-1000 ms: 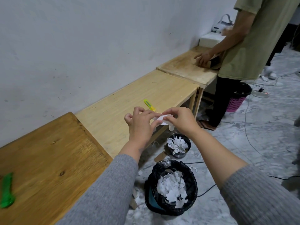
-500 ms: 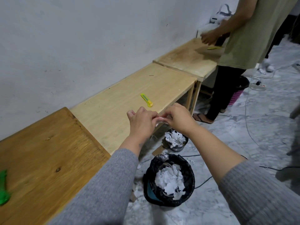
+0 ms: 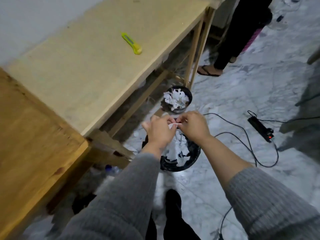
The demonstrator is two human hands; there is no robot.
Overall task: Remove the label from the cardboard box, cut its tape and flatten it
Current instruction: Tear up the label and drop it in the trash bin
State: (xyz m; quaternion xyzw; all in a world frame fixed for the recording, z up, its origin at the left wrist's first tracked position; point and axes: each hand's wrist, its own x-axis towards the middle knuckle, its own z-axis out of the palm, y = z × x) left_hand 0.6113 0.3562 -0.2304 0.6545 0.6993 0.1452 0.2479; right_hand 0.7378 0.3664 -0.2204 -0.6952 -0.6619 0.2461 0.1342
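My left hand (image 3: pixel 159 130) and my right hand (image 3: pixel 194 125) meet above a black-lined bin (image 3: pixel 192 158) on the floor. Both pinch a small white scrap of label (image 3: pixel 174 125) between their fingertips. The bin below holds several torn white paper pieces. A yellow-green utility knife (image 3: pixel 132 43) lies on the pale wooden table (image 3: pixel 86 70), far from both hands. No cardboard box is in view.
A second small bin (image 3: pixel 187 96) of paper scraps stands by the table leg. A darker wooden table (image 3: pixel 31 135) is at the left. A black power strip (image 3: pixel 261 129) and cables cross the marble floor. Another person's legs (image 3: pixel 242 32) stand at the top right.
The view has tilted down toward the floor. Both hands, still pinching the label scrap, have moved from beside the table edge to over the black-lined bin.
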